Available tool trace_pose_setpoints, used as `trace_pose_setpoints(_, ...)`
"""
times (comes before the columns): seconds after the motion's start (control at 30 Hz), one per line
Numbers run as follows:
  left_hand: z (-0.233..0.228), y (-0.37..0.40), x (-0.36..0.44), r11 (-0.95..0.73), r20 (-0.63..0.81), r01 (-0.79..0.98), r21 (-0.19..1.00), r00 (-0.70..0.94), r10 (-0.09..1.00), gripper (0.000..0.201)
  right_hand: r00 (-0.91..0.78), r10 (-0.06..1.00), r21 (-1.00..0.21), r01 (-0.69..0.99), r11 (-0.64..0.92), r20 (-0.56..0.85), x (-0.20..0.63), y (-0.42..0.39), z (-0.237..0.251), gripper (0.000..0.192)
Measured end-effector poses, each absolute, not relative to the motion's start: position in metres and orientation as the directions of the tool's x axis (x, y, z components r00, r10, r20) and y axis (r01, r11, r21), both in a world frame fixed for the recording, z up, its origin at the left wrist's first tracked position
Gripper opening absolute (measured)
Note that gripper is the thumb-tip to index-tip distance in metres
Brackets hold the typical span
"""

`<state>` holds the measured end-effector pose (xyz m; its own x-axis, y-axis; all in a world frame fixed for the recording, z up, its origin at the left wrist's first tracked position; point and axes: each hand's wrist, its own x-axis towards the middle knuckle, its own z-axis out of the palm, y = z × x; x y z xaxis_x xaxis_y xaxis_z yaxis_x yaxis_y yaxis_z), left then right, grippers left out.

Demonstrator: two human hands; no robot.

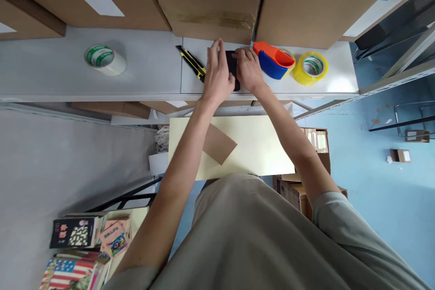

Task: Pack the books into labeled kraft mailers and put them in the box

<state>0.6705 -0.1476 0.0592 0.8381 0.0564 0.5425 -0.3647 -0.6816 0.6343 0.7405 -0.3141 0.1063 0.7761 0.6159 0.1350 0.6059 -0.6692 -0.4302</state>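
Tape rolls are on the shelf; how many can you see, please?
3: a white roll at left, a yellow roll at right, and a third roll partly hidden by the dispenser. More may be hidden.

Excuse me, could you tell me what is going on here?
A person has both hands at a flat black object on the grey shelf: the left hand at its left edge, the right hand at its right. Whether they grip it is hard to tell. A black-and-yellow utility knife lies left of the hands; a red-and-blue tape dispenser and a yellow tape roll sit to the right.
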Motion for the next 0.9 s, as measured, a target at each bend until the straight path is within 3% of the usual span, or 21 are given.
trace_pose_setpoints(0.13,0.068,-0.117,0.593,-0.641,0.531,-0.272,0.718,0.809,0.252,0.079,0.772,0.61,-0.464,0.612,-0.641,0.177,0.721,-0.325,0.116,0.064)
trace_pose_setpoints(0.27,0.019,-0.105,0.49,-0.603,0.297,0.095,0.792,0.803,0.517,0.042,0.822,0.513,-0.599,0.546,-0.586,0.247,0.646,-0.369,0.103,0.073)
trace_pose_setpoints(0.37,-0.038,-0.105,0.45,-0.496,-0.079,0.428,0.755,0.811,0.579,0.033,0.889,0.446,-0.691,0.258,-0.676,-0.104,0.569,-0.401,0.052,0.084)
trace_pose_setpoints(0.47,-0.078,-0.106,0.455,-0.445,-0.286,0.587,0.676,0.766,0.575,0.047,0.777,0.334,-0.638,-0.112,-0.762,-0.535,0.508,-0.416,-0.013,0.087)
trace_pose_setpoints(0.53,-0.09,-0.107,0.471,-0.424,-0.392,0.642,0.639,0.746,0.538,0.048,0.633,0.256,-0.612,-0.44,-0.657,-0.73,0.482,-0.415,-0.046,0.088)
trace_pose_setpoints(0.63,-0.093,-0.11,0.486,-0.415,-0.546,0.685,0.598,0.728,0.414,0.05,0.419,0.248,-0.482,-0.819,-0.312,-0.873,0.459,-0.406,-0.071,0.093)
trace_pose_setpoints(0.73,-0.088,-0.12,0.483,-0.435,-0.501,0.64,0.634,0.768,0.399,0.061,0.365,0.273,-0.403,-0.91,-0.099,-0.89,0.444,-0.408,-0.074,0.088)
trace_pose_setpoints(0.9,-0.076,-0.153,0.45,-0.368,-0.313,0.532,0.763,0.801,0.509,0.046,0.651,0.204,-0.665,-0.747,0.004,-0.731,0.429,-0.454,-0.059,0.088)
